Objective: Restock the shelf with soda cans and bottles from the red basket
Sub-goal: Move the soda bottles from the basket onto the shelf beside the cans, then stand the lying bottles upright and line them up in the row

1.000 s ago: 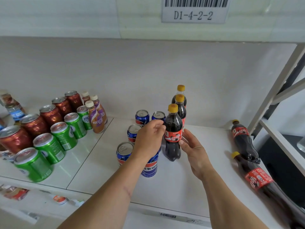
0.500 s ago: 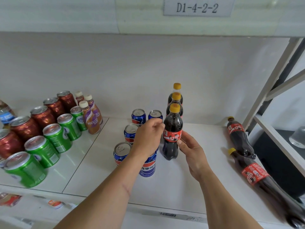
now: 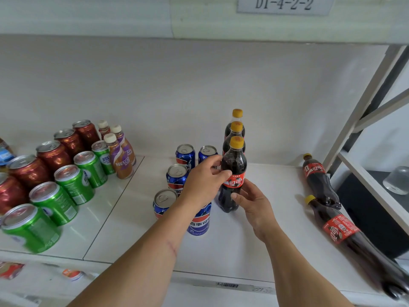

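Head view: on the white shelf (image 3: 254,244) an upright cola bottle (image 3: 232,173) with a yellow cap and red label stands at the front of a row of three; it serves as the landmark. The left hand (image 3: 202,181) reaches in from its left, fingertips curled against the bottle's shoulder and label. The right hand (image 3: 254,203) comes from its right, thumb and fingers pressed to the lower body, so both grips close lightly round this bottle. Directly behind it stand two more cola bottles (image 3: 236,129). Just left of it are blue cans (image 3: 185,155) in two short rows, the nearest one (image 3: 198,220) partly hidden under the left wrist. Well to its left stand green cans (image 3: 74,185), red cans (image 3: 53,154) and small coffee bottles (image 3: 119,158). Well to its right two cola bottles lie on their sides (image 3: 318,180), one (image 3: 340,231) nearer the shelf's front edge. The red basket is out of view.
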